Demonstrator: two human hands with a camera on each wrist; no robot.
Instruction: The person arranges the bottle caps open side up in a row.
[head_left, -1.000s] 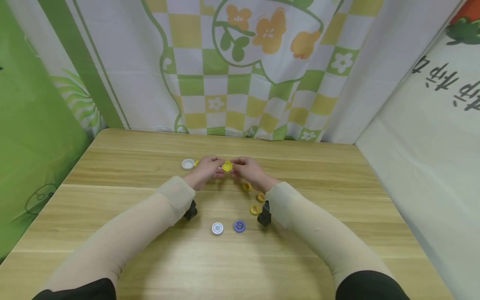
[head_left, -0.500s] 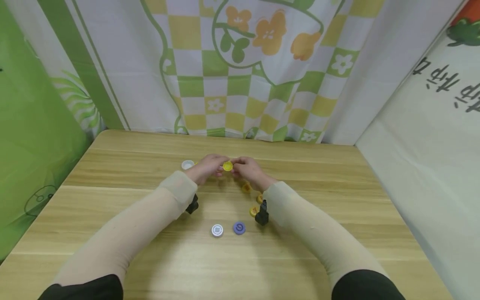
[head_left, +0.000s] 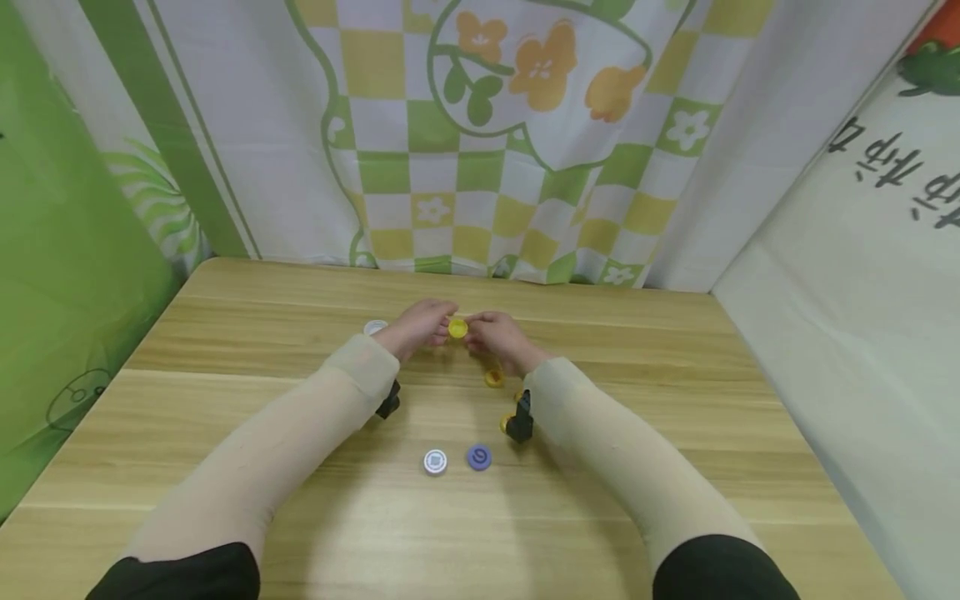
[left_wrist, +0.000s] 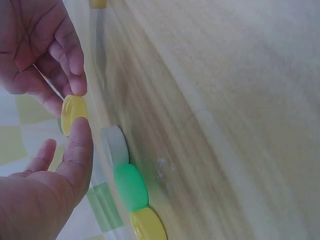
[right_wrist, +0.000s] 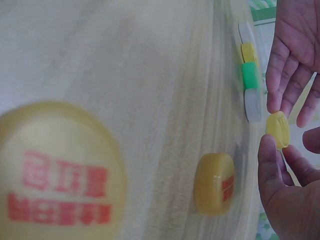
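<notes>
Yellow cap [head_left: 458, 328] is held up over the far middle of the table [head_left: 675, 375], pinched by thumb and finger of the right hand [head_left: 498, 336]. Over the last second, the left hand [head_left: 418, 327] has loosened: its fingers stand apart and fairly straight, with a gap above the cap where one earlier met its edge; a tip may touch it. The right hand probably carries most of the hold now. Nearer, the white cap [head_left: 435, 462] and purple cap [head_left: 479, 457] lie unmoved.

A yellow cap [head_left: 458, 328], held in mid-air.
Small and round, hollow side up, midway across the far part.
</notes>
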